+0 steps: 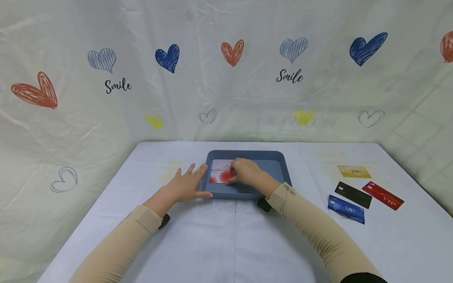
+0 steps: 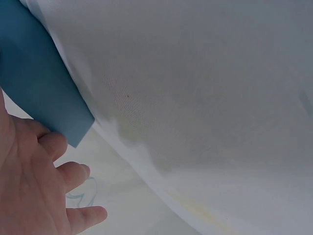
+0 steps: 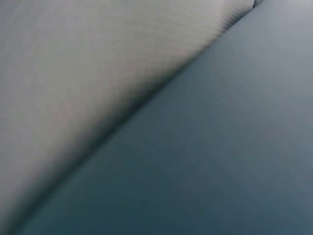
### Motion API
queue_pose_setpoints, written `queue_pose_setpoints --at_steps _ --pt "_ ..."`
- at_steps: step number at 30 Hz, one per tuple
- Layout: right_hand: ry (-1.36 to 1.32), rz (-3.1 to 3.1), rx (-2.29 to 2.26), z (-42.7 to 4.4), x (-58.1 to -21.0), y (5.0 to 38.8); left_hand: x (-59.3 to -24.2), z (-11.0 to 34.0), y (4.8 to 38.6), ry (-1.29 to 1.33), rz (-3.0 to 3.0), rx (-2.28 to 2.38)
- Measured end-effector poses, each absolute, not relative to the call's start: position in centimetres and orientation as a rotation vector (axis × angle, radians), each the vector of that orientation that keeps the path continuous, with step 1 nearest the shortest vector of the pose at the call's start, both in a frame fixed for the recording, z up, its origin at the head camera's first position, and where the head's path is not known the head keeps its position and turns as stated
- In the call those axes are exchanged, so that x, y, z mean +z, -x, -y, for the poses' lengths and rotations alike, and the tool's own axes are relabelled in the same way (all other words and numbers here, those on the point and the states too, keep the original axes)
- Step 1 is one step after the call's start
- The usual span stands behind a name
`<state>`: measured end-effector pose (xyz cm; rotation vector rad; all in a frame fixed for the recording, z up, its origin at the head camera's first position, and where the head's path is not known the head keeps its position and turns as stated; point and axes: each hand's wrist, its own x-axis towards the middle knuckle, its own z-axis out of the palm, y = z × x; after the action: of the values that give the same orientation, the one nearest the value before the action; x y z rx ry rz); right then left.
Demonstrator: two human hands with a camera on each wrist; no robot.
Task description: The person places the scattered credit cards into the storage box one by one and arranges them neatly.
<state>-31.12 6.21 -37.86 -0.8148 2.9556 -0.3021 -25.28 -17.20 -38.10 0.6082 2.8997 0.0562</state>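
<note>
A blue-grey tray lies flat on the white table. In its left part are two pink-and-white cards, one behind the other: a pale far card and a near card with red circles. My right hand reaches over the tray's near edge and, with thumb and fingers curled, pinches the near card at its right edge; the fingertips are partly hidden. Fingers spread, my left hand rests against the tray's left side. The left wrist view shows that hand touching the tray wall.
To the right on the table lie a gold card, a black card, a red card and a blue card. Behind the table hangs a white sheet printed with hearts. The right wrist view is mostly blurred tray surface.
</note>
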Motion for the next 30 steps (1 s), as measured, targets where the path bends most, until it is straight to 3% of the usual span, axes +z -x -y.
queue_pose_setpoints --at_steps 30 --pt "0.817 -2.928 -0.384 -6.55 -37.89 30.74 -38.08 17.24 25.42 -0.596 -2.892 0.067"
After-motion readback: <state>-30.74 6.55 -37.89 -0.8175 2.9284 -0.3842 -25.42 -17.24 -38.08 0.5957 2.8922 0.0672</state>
